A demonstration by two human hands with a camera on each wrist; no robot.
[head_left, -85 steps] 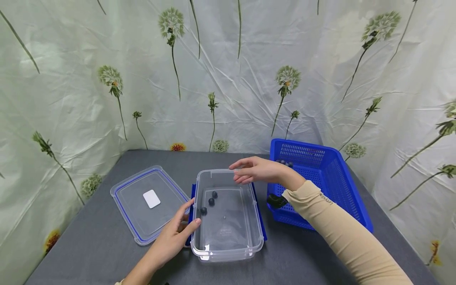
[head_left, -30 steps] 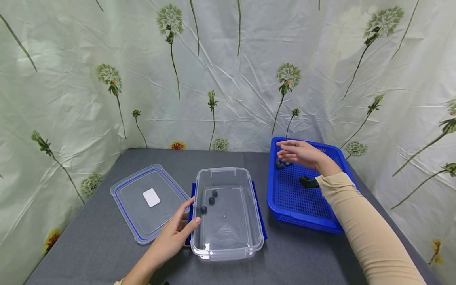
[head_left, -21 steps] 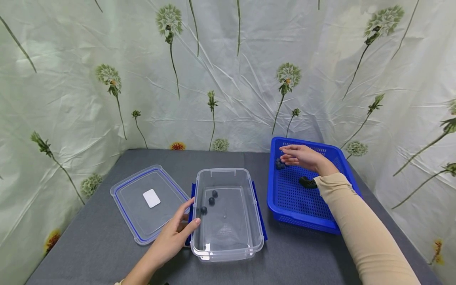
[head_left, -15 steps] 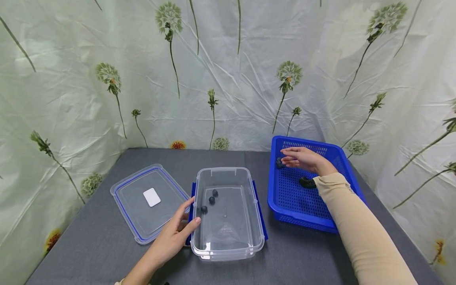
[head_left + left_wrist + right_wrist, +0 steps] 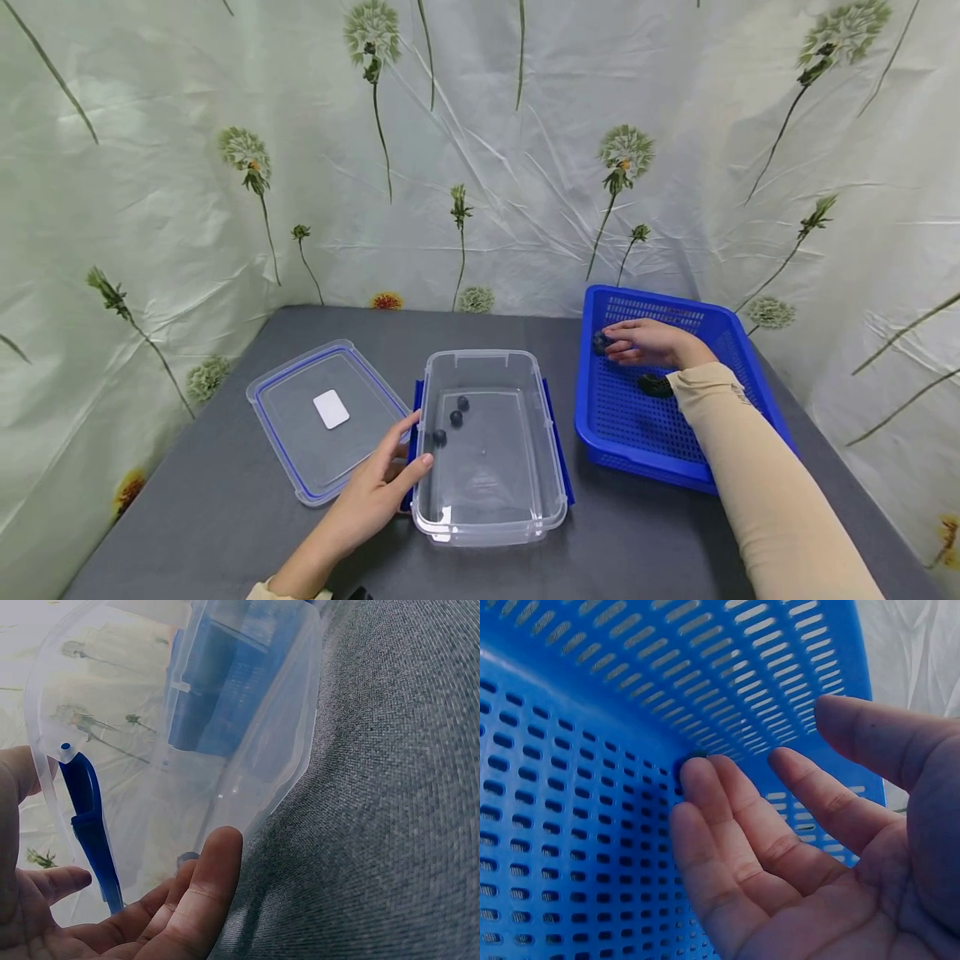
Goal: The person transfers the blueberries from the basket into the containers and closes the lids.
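Having left the clear plastic box [image 5: 491, 450], the right hand [image 5: 651, 343] is now reaching, fingers spread, onto dark berries [image 5: 602, 342] in the blue slotted basket [image 5: 738, 367]; the left hand [image 5: 382, 492], relaxed, is steadying the box.

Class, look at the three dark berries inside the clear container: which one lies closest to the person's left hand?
The berry nearest the left hand is the frontmost, lowest of the three, beside the container's left wall; the other two lie further back.

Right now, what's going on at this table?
A person's left hand rests against the side of a clear box holding three dark berries. The right hand is down in the blue basket, fingers straight, touching dark berries in its far corner. The box's lid lies alongside.
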